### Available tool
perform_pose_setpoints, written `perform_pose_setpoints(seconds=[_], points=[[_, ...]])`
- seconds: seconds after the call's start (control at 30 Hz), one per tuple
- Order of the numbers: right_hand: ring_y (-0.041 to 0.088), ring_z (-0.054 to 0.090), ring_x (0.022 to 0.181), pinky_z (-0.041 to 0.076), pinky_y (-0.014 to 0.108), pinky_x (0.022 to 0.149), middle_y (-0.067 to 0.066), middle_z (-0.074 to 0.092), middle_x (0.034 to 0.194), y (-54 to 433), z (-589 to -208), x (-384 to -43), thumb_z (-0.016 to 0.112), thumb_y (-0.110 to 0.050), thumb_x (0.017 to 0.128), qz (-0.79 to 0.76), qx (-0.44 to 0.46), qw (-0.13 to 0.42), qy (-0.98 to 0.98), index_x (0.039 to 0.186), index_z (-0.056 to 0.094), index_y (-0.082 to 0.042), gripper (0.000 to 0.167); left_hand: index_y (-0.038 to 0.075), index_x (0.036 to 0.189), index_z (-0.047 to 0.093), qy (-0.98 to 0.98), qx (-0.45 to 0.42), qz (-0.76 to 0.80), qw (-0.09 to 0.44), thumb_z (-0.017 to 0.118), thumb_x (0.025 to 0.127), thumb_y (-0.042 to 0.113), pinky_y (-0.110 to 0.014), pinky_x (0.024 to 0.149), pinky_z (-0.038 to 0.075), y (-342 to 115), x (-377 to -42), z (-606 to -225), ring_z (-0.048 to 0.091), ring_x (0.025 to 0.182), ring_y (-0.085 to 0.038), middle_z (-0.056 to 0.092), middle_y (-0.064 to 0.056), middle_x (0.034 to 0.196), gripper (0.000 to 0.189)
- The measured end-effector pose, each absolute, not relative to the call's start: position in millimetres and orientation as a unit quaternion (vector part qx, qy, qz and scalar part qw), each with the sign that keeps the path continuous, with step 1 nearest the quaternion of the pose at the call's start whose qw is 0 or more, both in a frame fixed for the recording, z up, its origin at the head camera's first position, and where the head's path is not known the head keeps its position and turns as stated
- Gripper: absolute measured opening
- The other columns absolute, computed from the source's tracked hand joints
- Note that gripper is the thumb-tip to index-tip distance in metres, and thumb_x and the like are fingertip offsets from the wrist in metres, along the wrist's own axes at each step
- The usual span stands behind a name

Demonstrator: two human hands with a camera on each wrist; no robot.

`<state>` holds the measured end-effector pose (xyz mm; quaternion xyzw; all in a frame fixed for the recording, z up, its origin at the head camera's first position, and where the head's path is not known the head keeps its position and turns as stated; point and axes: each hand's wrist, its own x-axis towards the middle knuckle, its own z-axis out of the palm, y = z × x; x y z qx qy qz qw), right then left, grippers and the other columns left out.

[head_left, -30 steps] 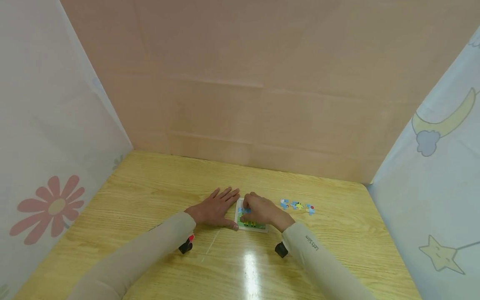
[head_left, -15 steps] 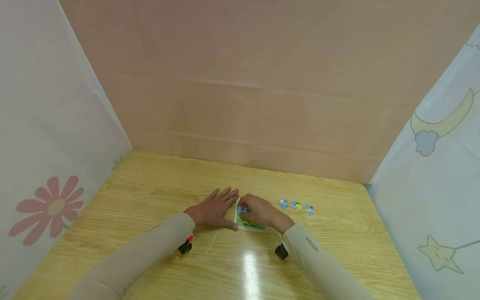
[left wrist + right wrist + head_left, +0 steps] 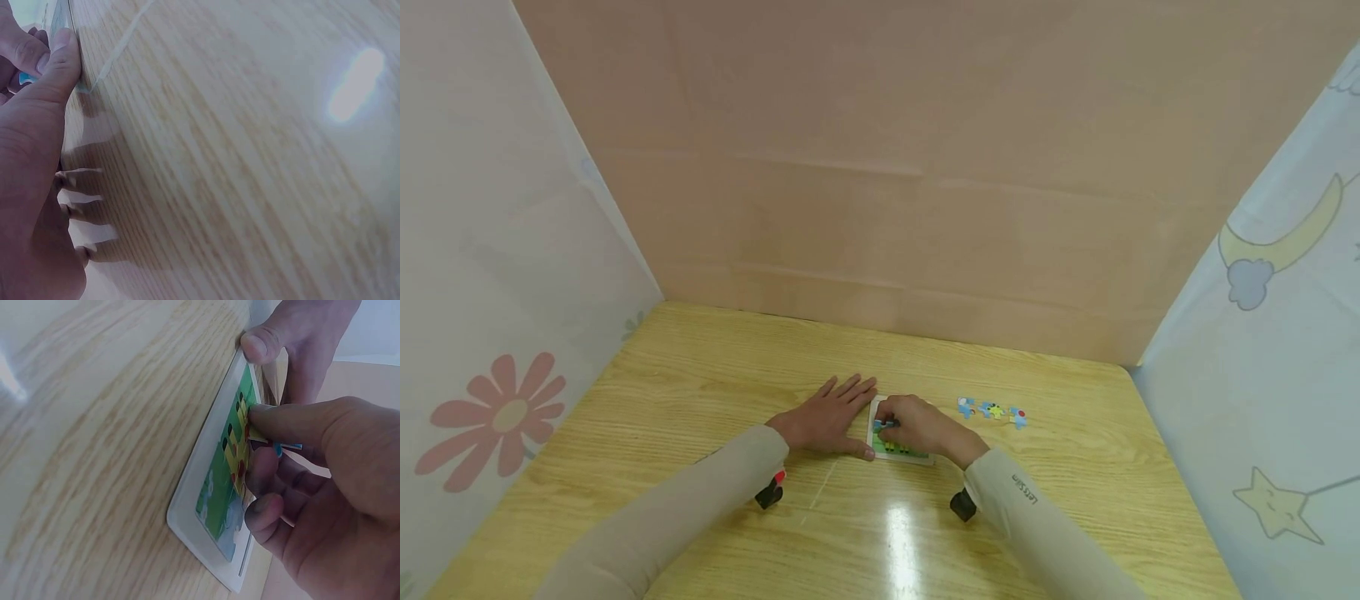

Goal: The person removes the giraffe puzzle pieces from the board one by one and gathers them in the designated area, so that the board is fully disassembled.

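Fingers of the left hand (image 3: 823, 425): straight, fanned wide, holding nothing. Tips rest on the wood-grain table (image 3: 737, 350) just left of the white-rimmed jigsaw tray (image 3: 184, 515); thumb stretched out to touch its near left corner. Reads to me as bracing the tray.

Tray next, flat on the table between the hands. Near part is filled: green ground, yellow figures with black ends. Right wrist view shows a pale patch farther back toward the right end, probably bare tray. Far left is hidden behind the knuckles, can't tell from here.

Right hand (image 3: 921, 425) is over the tray, fingers curled in, thumb and fingertips pinching one puzzle piece (image 3: 290, 445), blue showing on it. It's held above the left half, tilted to the board. Can't see if its edge touches the laid pieces.

To the right, near the tray but off it, a loose row: blue-and-white piece (image 3: 966, 407), yellow-patterned piece (image 3: 993, 411), red-spotted piece (image 3: 1018, 417). No hand on those.

My call: mid-assembly, fitting step, this piece not seated yet. Next move wants a small turn to match the tabs, then flat thumb pressure, left hand steady. Risk: pressing while misaligned could lift the neighbours.
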<state>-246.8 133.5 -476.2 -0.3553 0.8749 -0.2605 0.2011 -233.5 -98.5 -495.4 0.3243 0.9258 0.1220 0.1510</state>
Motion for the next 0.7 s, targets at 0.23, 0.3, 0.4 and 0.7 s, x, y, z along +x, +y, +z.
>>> perform_pose_setpoints(seconds=[0.23, 0.3, 0.4, 0.7], points=[[0.008, 0.062, 0.085, 0.054, 0.030, 0.077, -0.002, 0.072, 0.101, 134.5, -474.9, -245.0, 0.072, -0.012, 0.102, -0.261, -0.355, 0.194, 0.876, 0.106, 0.073, -0.013, 0.004, 0.012, 0.172, 0.019, 0.925, 0.323, 0.126, 0.152, 0.060, 0.095, 0.076, -0.063, 0.136, 0.008, -98.0, -232.9, -494.9, 0.006, 0.171, -0.032, 0.008, -0.003, 0.183, 0.108], [0.008, 0.063, 0.084, 0.055, 0.029, 0.075, -0.001, 0.073, 0.102, 135.8, -473.4, -244.6, 0.071, -0.013, 0.103, -0.270, -0.347, 0.194, 0.877, 0.108, 0.074, -0.012, 0.006, 0.012, 0.172, 0.019, 0.925, 0.324, 0.127, 0.152, 0.060, 0.096, 0.076, -0.064, 0.136, 0.008, -97.9, -233.1, -495.2, 0.006, 0.171, -0.033, 0.008, -0.003, 0.183, 0.108], [0.008, 0.064, 0.081, 0.055, 0.027, 0.072, -0.001, 0.072, 0.105, 138.3, -470.9, -245.2, 0.069, -0.015, 0.105, -0.286, -0.333, 0.187, 0.879, 0.112, 0.073, -0.013, 0.009, 0.012, 0.173, 0.018, 0.925, 0.324, 0.126, 0.155, 0.060, 0.095, 0.076, -0.064, 0.136, 0.007, -97.6, -232.6, -494.1, 0.004, 0.171, -0.032, 0.007, -0.003, 0.183, 0.109], [0.011, 0.055, 0.075, 0.048, 0.026, 0.068, 0.006, 0.066, 0.098, 147.1, -465.7, -248.7, 0.052, -0.019, 0.114, -0.293, -0.319, 0.158, 0.887, 0.110, 0.070, -0.005, 0.024, 0.012, 0.173, 0.016, 0.926, 0.323, 0.116, 0.157, 0.059, 0.095, 0.078, -0.064, 0.136, 0.006, -96.9, -233.1, -491.4, 0.004, 0.171, -0.031, 0.006, -0.003, 0.183, 0.111]])
